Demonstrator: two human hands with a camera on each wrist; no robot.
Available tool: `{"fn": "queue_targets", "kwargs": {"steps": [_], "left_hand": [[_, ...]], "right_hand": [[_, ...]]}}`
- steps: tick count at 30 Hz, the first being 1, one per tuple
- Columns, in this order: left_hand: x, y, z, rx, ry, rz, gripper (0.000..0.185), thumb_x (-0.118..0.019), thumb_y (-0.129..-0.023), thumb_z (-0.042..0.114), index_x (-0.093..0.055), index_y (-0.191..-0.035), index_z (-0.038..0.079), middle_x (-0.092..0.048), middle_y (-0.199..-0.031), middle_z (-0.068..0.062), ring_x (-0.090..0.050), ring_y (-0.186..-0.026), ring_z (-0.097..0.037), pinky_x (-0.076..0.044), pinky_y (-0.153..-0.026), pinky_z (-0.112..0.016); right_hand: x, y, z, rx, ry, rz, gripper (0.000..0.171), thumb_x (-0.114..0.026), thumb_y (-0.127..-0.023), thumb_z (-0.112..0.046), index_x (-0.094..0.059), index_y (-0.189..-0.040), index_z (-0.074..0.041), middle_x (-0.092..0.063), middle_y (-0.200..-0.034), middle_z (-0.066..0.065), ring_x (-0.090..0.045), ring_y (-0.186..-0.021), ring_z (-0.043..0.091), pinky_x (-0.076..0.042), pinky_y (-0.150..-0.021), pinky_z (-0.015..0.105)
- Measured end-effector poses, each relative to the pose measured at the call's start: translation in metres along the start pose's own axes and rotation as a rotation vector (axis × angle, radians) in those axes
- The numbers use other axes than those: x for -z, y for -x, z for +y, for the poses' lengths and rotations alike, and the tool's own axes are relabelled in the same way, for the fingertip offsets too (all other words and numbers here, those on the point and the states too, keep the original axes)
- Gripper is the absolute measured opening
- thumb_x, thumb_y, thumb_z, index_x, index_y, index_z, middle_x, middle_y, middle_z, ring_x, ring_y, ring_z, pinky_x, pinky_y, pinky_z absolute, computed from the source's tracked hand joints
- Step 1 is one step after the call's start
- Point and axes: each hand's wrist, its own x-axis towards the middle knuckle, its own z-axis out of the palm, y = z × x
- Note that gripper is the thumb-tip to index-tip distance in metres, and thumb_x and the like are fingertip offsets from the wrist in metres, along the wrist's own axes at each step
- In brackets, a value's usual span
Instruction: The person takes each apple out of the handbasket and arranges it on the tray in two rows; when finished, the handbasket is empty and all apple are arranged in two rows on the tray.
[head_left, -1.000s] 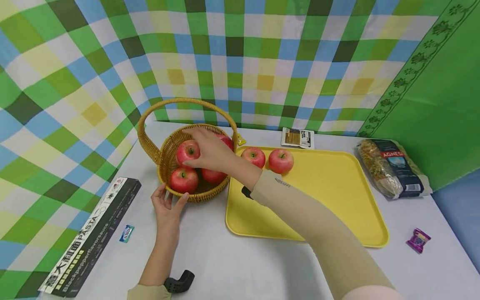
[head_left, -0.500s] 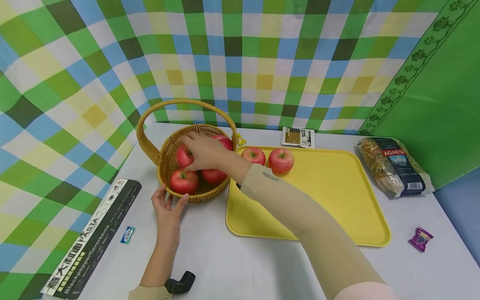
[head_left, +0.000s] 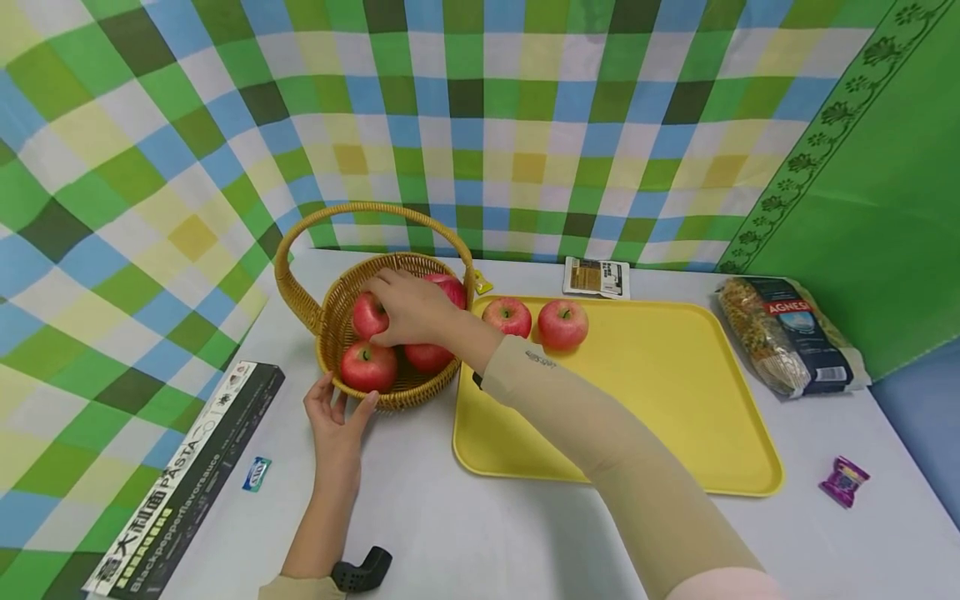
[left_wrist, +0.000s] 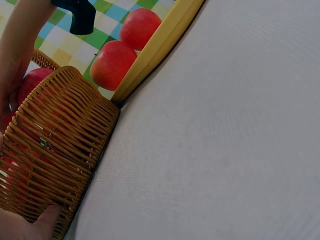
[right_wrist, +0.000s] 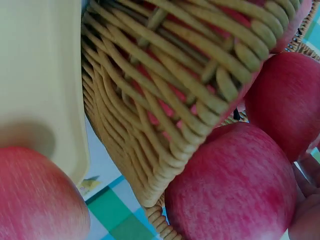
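Observation:
A round wicker basket (head_left: pixel 411 395) with a tall hoop handle stands at the left of the table, several red apples inside. My right hand (head_left: pixel 416 312) reaches into it from the right, fingers and thumb round one apple (head_left: pixel 367 317). Just below that apple lies another apple (head_left: pixel 368 367); a third apple (head_left: pixel 427 357) is partly hidden under the hand. In the right wrist view, an apple (right_wrist: pixel 230 185) fills the space beside the wicker rim. My left hand (head_left: pixel 337 425) grips the basket's near side, its thumb (left_wrist: pixel 47 220) against the woven wall in the left wrist view.
Right of the basket lies a yellow tray (head_left: pixel 652 400) with two apples (head_left: pixel 562 325) at its back left. A long pasta box (head_left: pixel 187 475) and a small blue-green packet (head_left: pixel 257 473) are at left. A pasta bag (head_left: pixel 795 333) and purple sweet (head_left: pixel 844 482) are at right.
My right hand has drawn its spread fingers in round the apple, which sits slightly lower in the basket. The left hand keeps its place on the basket.

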Motion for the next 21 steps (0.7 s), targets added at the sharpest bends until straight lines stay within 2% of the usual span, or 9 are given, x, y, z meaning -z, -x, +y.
{"fn": "queue_targets", "kwargs": {"steps": [7, 12, 16, 21], "left_hand": [[0.001, 0.000, -0.001, -0.024, 0.024, -0.004, 0.072, -0.072, -0.088, 0.016, -0.021, -0.140, 0.023, -0.012, -0.156, 0.001, -0.018, -0.143, -0.019, -0.039, -0.104, -0.025], [0.000, 0.001, 0.001, -0.039, 0.031, -0.006, 0.071, -0.071, -0.089, 0.014, -0.022, -0.140, 0.022, -0.012, -0.156, 0.001, -0.019, -0.142, -0.020, -0.038, -0.105, -0.025], [-0.001, 0.001, 0.001, -0.027, 0.013, -0.004, 0.069, -0.070, -0.089, 0.015, -0.022, -0.139, 0.023, -0.012, -0.156, 0.002, -0.019, -0.143, -0.019, -0.038, -0.105, -0.025], [-0.001, -0.001, 0.000, -0.016, 0.000, 0.004, 0.071, -0.071, -0.089, 0.018, -0.022, -0.139, 0.024, -0.012, -0.157, 0.002, -0.019, -0.143, -0.019, -0.038, -0.104, -0.026]], "right_hand": [[0.006, 0.006, -0.007, 0.039, -0.064, 0.080, 0.073, -0.070, -0.079, -0.052, -0.047, -0.138, -0.017, -0.048, -0.135, -0.001, -0.045, -0.124, 0.015, -0.044, -0.098, 0.027], [0.018, 0.021, -0.013, 0.081, -0.125, 0.131, 0.073, -0.069, -0.077, -0.051, -0.047, -0.138, -0.017, -0.049, -0.134, -0.003, -0.045, -0.121, 0.013, -0.045, -0.094, 0.023], [0.026, 0.046, -0.014, 0.117, -0.157, 0.186, 0.072, -0.071, -0.077, -0.049, -0.050, -0.136, -0.015, -0.050, -0.133, -0.002, -0.045, -0.122, 0.013, -0.046, -0.092, 0.022], [0.032, 0.087, -0.004, 0.129, -0.168, 0.268, 0.068, -0.073, -0.076, -0.045, -0.053, -0.133, -0.015, -0.050, -0.133, 0.000, -0.044, -0.123, 0.014, -0.049, -0.090, 0.026]]}}
